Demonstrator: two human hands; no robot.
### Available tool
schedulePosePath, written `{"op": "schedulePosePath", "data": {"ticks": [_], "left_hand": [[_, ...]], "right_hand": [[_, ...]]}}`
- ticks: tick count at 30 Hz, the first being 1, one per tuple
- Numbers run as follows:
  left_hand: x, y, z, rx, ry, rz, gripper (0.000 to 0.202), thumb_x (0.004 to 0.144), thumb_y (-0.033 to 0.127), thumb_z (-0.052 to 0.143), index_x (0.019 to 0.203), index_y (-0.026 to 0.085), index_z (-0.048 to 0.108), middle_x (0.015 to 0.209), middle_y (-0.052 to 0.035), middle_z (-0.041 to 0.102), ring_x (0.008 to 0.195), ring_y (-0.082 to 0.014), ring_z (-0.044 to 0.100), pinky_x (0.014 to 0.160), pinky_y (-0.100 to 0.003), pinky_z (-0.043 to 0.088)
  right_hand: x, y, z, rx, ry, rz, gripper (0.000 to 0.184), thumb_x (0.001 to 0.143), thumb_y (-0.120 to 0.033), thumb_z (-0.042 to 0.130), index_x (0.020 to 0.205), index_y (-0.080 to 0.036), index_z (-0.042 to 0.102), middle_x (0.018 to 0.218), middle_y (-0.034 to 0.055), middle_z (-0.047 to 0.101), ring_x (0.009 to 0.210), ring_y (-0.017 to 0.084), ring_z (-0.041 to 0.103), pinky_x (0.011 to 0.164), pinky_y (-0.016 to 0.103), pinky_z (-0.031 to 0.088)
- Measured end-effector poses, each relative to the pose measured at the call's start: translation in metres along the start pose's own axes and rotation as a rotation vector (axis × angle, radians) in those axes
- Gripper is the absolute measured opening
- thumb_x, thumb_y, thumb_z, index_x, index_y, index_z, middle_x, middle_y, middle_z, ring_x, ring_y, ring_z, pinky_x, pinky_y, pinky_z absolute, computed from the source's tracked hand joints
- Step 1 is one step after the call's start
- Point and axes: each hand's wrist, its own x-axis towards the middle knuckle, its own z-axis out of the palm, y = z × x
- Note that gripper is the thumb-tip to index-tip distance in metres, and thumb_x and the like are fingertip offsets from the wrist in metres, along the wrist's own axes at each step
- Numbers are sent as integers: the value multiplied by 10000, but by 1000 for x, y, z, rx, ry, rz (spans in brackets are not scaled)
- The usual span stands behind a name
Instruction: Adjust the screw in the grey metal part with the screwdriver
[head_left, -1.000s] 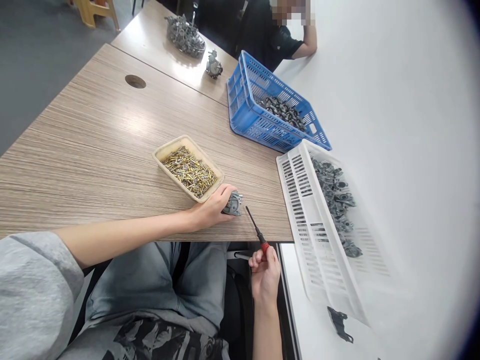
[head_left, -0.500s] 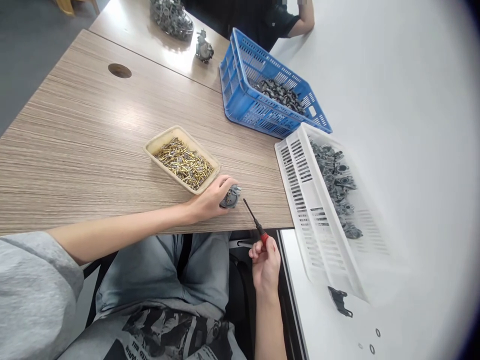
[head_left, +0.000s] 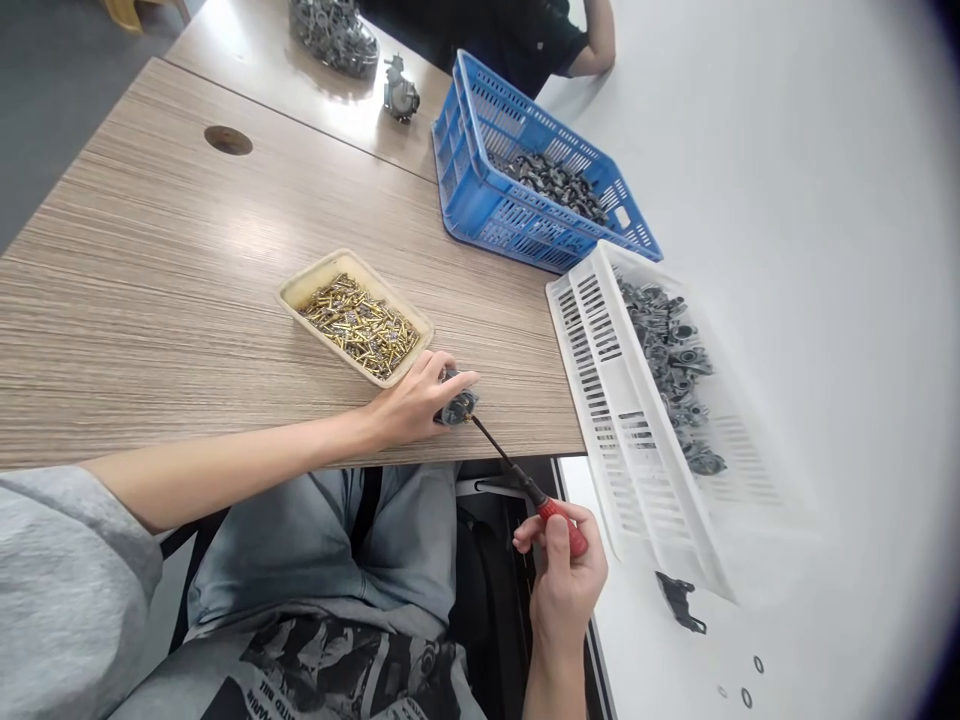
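Screwdriver (head_left: 525, 483) may slip off metal part (head_left: 457, 408) near front edge of bench (head_left: 165, 330) if left hand (head_left: 416, 400), fingers clasping part, or right hand (head_left: 564, 570), fingers gripping handle (head_left: 574, 541), loosens.

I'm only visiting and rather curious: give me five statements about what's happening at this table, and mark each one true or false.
1. The left hand holds a grey metal part. True.
2. The right hand holds a red-handled screwdriver. True.
3. The screwdriver's tip points away from the grey metal part. False: the tip is at that part.
4. The blue crate holds dark parts. True.
5. The left hand has no container near it. False: a cream tray of brass-coloured pieces stands close by on the wooden table.
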Motion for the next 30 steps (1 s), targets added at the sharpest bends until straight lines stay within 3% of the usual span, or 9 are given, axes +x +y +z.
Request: {"op": "schedulePosePath", "data": {"ticks": [4,10,15,30], "left_hand": [[1,-1,2,-87,-14,-7,824,697,122,806,1445,217,474,1330,-145,495,1237,-334,549,1088,-467,498],[-1,-7,9,-238,-60,-39,891,698,68,742,1487,287,391,1455,-117,465,1199,-295,649,993,-372,563],[0,-7,8,-217,-59,-27,878,700,76,754,1480,266,399,1410,-117,492,1154,-285,660,960,-354,566],[1,-3,3,-110,-81,-17,678,720,109,771,1345,240,543,1328,-114,499,972,-219,672,866,-310,562]], "right_hand": [[0,-2,1,-30,27,-30,328,957,-515,706,1017,-199,642,627,-11,658,548,156,607,549,282,477],[0,-9,0,-127,18,-95,302,971,-484,697,1024,-189,660,642,7,680,560,172,636,555,293,497],[-1,-10,-2,-129,70,-123,305,968,-485,703,1029,-191,649,656,3,690,535,154,620,566,290,503],[9,-14,-5,-187,-9,-146,286,982,-471,680,1039,-197,624,682,6,697,558,157,620,582,294,517]]}}
